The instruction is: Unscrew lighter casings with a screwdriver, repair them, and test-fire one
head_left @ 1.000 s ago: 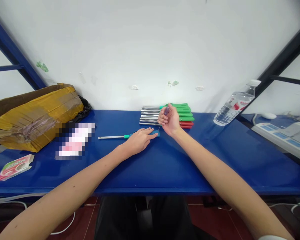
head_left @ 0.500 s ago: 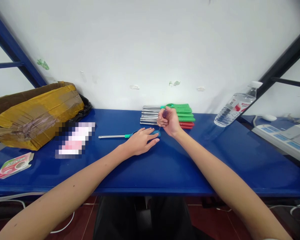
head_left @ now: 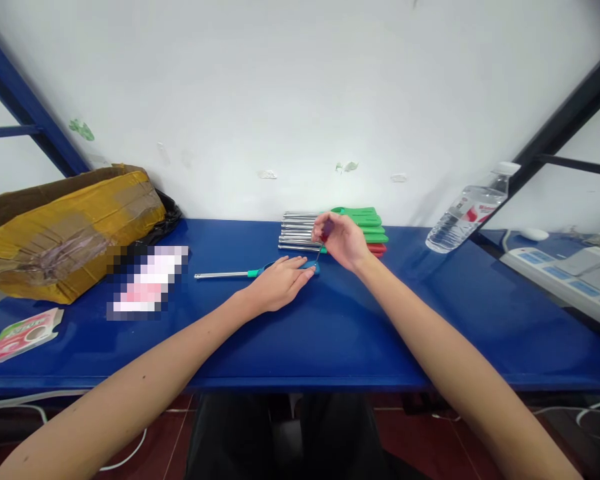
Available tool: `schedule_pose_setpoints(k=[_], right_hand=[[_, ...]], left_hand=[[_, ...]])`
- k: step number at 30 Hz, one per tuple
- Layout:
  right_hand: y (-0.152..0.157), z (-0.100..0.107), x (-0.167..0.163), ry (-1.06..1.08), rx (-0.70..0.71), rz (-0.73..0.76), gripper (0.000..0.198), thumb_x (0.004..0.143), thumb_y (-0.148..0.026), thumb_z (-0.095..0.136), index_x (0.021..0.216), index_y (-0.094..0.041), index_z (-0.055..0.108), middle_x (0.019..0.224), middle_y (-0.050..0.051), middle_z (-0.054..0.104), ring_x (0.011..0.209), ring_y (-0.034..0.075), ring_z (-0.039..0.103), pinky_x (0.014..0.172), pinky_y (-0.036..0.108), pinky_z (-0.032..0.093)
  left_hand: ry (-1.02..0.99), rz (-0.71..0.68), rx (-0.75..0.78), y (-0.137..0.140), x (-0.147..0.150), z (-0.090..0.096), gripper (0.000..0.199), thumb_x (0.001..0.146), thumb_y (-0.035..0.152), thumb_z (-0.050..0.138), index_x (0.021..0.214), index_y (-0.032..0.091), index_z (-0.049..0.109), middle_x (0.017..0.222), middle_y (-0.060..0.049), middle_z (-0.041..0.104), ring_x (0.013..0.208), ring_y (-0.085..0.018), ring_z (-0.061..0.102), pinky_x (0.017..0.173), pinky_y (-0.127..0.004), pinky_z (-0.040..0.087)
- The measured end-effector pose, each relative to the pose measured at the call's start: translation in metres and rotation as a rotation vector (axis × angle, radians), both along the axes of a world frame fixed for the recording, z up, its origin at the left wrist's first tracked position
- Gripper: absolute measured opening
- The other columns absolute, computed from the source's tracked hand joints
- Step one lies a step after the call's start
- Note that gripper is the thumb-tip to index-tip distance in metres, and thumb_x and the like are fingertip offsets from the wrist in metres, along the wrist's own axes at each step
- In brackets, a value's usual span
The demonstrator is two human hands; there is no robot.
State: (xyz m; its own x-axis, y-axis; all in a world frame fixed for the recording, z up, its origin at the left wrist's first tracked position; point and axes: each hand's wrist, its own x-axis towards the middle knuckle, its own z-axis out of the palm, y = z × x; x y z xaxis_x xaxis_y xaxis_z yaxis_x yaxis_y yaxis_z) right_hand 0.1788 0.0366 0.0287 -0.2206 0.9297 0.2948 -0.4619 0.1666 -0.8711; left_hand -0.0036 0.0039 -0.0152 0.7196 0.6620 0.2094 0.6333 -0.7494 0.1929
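the blue lighter lay on the blue bench, its metal barrel directed to the left and its handle end to the right. the left hand was placed palm down over the handle, fingers extended; whether the fingers clasped the handle could not be determined. the right hand was closed around the purple grip of a thin-shafted screwdriver, the shaft inclined downward to the right end of the lighter handle; contact at the tip could not be confirmed. behind the hands, a row of lighters was arranged side by side near the wall, barrels to the left, green handles at the rear and red at the front. to the right were located a water bottle with a white cap and, farther out, a white power strip. to the left, a pixelated item lay near a taped cardboard box, with a printed card in front of the box
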Motion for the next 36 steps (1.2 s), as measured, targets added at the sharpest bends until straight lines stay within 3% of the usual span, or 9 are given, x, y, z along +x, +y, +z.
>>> schedule_pose_setpoints(k=[5,9,15,20,24,30,33,36], right_hand=[[-0.001,-0.004,-0.001,0.049,0.028,0.023,0.017,0.074,-0.034,0.077,0.077,-0.020,0.068,0.063,-0.004,0.051,0.058,0.008,0.048,0.063,0.022,0.047],[0.000,-0.004,-0.006,0.101,-0.051,0.003,0.024,0.083,-0.042,0.070,0.074,-0.020,0.065,0.061,-0.005,0.046,0.054,0.007,0.043,0.063,0.022,0.047],[-0.001,-0.004,-0.005,0.096,-0.066,-0.041,0.019,0.077,-0.034,0.075,0.074,-0.018,0.067,0.070,-0.002,0.060,0.064,0.009,0.055,0.063,0.021,0.048],[-0.003,-0.003,0.000,0.083,-0.078,-0.072,0.015,0.072,-0.031,0.076,0.076,-0.021,0.065,0.086,0.001,0.071,0.078,0.013,0.065,0.072,0.025,0.052],[-0.003,0.000,0.004,0.094,-0.078,-0.063,0.015,0.075,-0.032,0.069,0.072,-0.022,0.059,0.069,-0.001,0.067,0.073,0.014,0.064,0.079,0.028,0.052],[-0.001,0.001,0.017,-0.038,0.050,-0.004,0.015,0.081,-0.035,0.058,0.076,-0.021,0.061,0.059,-0.001,0.059,0.059,0.015,0.055,0.063,0.028,0.048],[0.000,0.002,0.021,-0.073,0.038,0.011,0.022,0.081,-0.038,0.057,0.075,-0.020,0.066,0.066,0.002,0.062,0.065,0.016,0.058,0.066,0.030,0.049],[-0.001,0.001,0.019,-0.059,0.065,-0.043,0.020,0.078,-0.036,0.059,0.071,-0.020,0.068,0.082,0.004,0.069,0.085,0.019,0.064,0.078,0.032,0.050]], left_hand=[[0.015,-0.027,-0.002,-0.002,0.000,0.000,0.051,0.107,0.036,0.020,0.140,0.017,0.053,0.148,-0.012,0.048,0.139,-0.023,0.042,0.116,-0.044,0.028],[0.007,-0.050,0.002,-0.003,0.002,0.001,0.050,0.106,0.038,0.022,0.141,0.018,0.051,0.150,-0.012,0.045,0.141,-0.023,0.038,0.117,-0.044,0.028],[0.057,-0.076,0.009,-0.004,0.001,0.000,0.050,0.106,0.041,0.026,0.146,0.019,0.045,0.154,-0.014,0.037,0.145,-0.027,0.030,0.119,-0.049,0.023],[0.035,-0.098,0.065,-0.003,0.000,-0.005,0.050,0.105,0.042,0.030,0.145,0.018,0.046,0.152,-0.016,0.041,0.143,-0.029,0.034,0.118,-0.050,0.027],[0.001,-0.096,0.155,0.003,-0.005,-0.004,0.051,0.103,0.044,0.033,0.141,0.014,0.051,0.145,-0.016,0.050,0.138,-0.028,0.043,0.116,-0.044,0.033],[0.046,0.008,0.215,0.014,-0.020,0.005,0.047,0.104,0.037,0.030,0.127,0.012,0.063,0.139,-0.015,0.056,0.137,-0.030,0.042,0.116,-0.049,0.031],[0.100,0.053,0.199,0.014,-0.021,0.005,0.046,0.105,0.035,0.027,0.130,0.016,0.061,0.145,-0.014,0.050,0.142,-0.032,0.034,0.117,-0.055,0.025],[0.126,0.061,0.180,0.010,-0.017,0.002,0.047,0.105,0.037,0.027,0.139,0.018,0.054,0.154,-0.016,0.037,0.147,-0.032,0.025,0.117,-0.056,0.022]])
